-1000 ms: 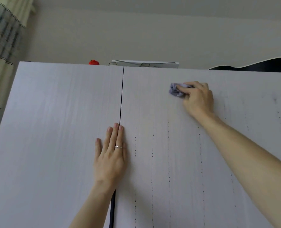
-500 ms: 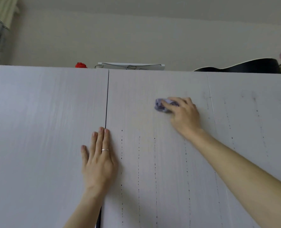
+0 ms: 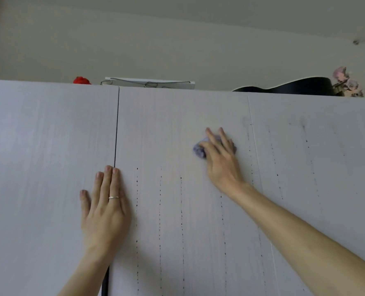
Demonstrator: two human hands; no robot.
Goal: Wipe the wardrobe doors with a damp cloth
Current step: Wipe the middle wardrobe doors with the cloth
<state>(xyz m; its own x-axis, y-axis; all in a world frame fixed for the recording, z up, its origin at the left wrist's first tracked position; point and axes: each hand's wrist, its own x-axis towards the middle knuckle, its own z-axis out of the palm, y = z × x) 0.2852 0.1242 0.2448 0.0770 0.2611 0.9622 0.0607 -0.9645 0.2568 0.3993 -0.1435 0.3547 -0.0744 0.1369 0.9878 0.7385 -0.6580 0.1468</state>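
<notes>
Head: three doors, one cloth, left hand, right hand

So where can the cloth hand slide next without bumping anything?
Bare middle door lies between the left hand and the cloth under the right hand, and above the cloth to the top edge. The left door is bare too. The wardrobe top is crowded: red thing, black thing, flowers.
</notes>
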